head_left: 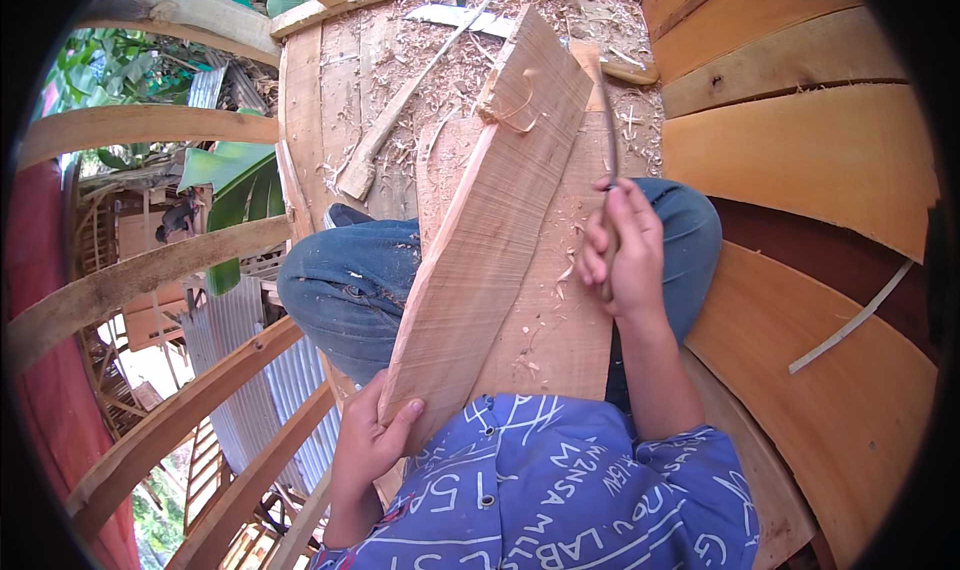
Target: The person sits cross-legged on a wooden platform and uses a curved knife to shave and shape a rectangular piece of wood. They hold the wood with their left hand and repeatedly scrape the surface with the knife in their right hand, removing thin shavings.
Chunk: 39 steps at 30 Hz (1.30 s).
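Observation:
A wooden board [482,240] leans at a slant across my lap, its angled far end rising above the floor. My left hand [372,438] is closed around its near lower corner, with the thumb on the face. In my right hand [630,245], the fingers wrap round the handle of a long, thin knife [612,135]. Its dark blade points away from me, to the right of the board and apart from it. A curled shaving [525,95] clings near the board's far end. Beneath lies a wider flat plank [560,340] between my legs.
Wood shavings [460,85] litter the plank floor ahead. A long wooden stick [400,120] and a pale flat blade-like piece [455,17] lie there. Wooden slats [790,150] wall the right side; an open rail [150,255] runs along the left. A thin strip [850,320] rests at right.

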Available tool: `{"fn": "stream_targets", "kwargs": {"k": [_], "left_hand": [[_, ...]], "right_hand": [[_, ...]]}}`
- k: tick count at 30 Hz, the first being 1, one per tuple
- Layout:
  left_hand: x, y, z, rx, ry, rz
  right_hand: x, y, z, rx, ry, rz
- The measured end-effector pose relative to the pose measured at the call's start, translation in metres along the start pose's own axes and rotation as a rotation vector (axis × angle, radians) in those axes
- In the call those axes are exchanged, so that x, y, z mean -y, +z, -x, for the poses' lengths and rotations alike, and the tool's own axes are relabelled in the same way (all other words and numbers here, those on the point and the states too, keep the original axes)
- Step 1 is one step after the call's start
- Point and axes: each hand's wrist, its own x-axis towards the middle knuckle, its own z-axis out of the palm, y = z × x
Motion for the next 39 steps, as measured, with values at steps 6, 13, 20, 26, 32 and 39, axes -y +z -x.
{"fn": "stream_targets", "kwargs": {"k": [6,13,20,26,32,39], "left_hand": [[0.002,-0.004,-0.008,0.062,0.026,-0.037],[0.005,-0.001,-0.003,0.019,0.021,0.006],[0.006,-0.004,-0.008,0.050,0.015,-0.015],[0.007,-0.003,-0.007,0.036,0.045,-0.013],[0.010,-0.005,-0.007,0.075,0.022,-0.021],[0.009,-0.005,-0.008,0.082,0.027,0.003]], "right_hand": [[0.013,0.011,0.028,0.175,-0.075,0.359],[0.001,0.006,-0.013,-0.048,0.123,-0.333],[-0.004,0.042,0.041,0.337,0.211,0.063],[-0.019,0.039,0.032,0.320,0.318,-0.097],[-0.031,0.039,0.036,0.217,0.146,0.090],[-0.033,0.025,0.036,0.125,-0.243,0.419]]}}
